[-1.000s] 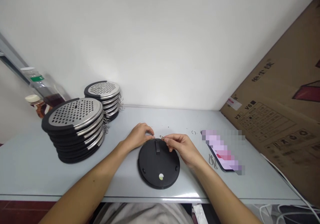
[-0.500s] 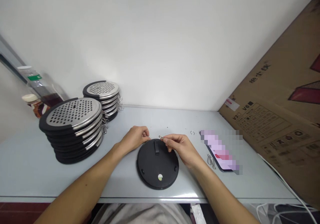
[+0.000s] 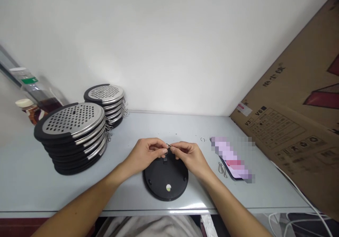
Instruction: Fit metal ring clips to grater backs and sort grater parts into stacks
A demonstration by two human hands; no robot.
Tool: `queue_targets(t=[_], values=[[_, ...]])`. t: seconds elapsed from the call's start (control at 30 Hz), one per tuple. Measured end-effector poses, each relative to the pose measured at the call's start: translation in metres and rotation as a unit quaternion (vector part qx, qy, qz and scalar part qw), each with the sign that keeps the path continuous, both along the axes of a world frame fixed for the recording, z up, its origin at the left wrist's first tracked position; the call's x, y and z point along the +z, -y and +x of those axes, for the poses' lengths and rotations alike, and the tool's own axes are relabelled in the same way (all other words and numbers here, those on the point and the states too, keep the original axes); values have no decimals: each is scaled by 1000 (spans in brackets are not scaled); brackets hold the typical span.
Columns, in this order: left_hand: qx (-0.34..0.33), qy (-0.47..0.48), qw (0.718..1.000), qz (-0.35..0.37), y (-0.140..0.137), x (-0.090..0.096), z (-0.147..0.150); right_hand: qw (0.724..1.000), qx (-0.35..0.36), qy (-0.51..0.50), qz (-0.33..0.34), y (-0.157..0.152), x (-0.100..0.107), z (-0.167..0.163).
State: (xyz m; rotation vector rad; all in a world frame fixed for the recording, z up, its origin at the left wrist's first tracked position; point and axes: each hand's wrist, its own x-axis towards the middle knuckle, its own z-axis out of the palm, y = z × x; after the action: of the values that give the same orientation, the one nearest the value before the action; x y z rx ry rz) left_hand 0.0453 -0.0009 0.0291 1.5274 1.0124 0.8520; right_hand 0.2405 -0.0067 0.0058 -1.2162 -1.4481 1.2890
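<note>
Both hands meet over the far edge of a round black disc point(image 3: 164, 180), which lies flat with a white sticker and a dark tab on its face. My left hand point(image 3: 150, 152) is pinched on a small metal ring point(image 3: 166, 152), mostly covered by the fingers. Closed the same way, my right hand point(image 3: 189, 156) holds a slim metal clip point(image 3: 168, 145) whose tip reaches the left fingertips. Whether ring and clip are linked cannot be made out. Two more metal clips point(image 3: 222, 170) lie right of my right forearm, and a loose ring point(image 3: 202, 139) sits farther back.
At the left stand a near stack point(image 3: 71, 122) and a far stack point(image 3: 106, 94) of round perforated metal discs with black rims. Bottles point(image 3: 39, 92) stand behind them. A blurred phone point(image 3: 233, 161) lies at right, beside a large cardboard box point(image 3: 291, 124) and a white cable point(image 3: 293, 187).
My left hand has moved right, bringing its ring to the clip in my right hand. The hands were apart before and are now together. The black disc stays on the table.
</note>
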Motion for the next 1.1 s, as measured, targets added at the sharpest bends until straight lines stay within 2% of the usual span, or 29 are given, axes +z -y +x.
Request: queue_targets(t=[0.13, 0.23, 0.47, 0.67, 0.83, 1.1], values=[[20, -1, 999, 46, -2, -7, 0, 999, 35, 10, 11, 1, -1, 1], [28, -20, 997, 75, -4, -10, -3, 999, 45, 8, -10, 2, -2, 2], [19, -36, 996, 80, 0, -6, 0, 997, 68, -7, -46, 1, -1, 2], [11, -49, 995, 84, 1, -7, 1, 990, 69, -87, -88, 0, -4, 1], [17, -61, 991, 117, 2, -4, 3, 980, 77, -134, -127, 1, -4, 1], [15, -62, 990, 123, 3, -2, 2, 979, 79, -141, -124, 2, -2, 0]])
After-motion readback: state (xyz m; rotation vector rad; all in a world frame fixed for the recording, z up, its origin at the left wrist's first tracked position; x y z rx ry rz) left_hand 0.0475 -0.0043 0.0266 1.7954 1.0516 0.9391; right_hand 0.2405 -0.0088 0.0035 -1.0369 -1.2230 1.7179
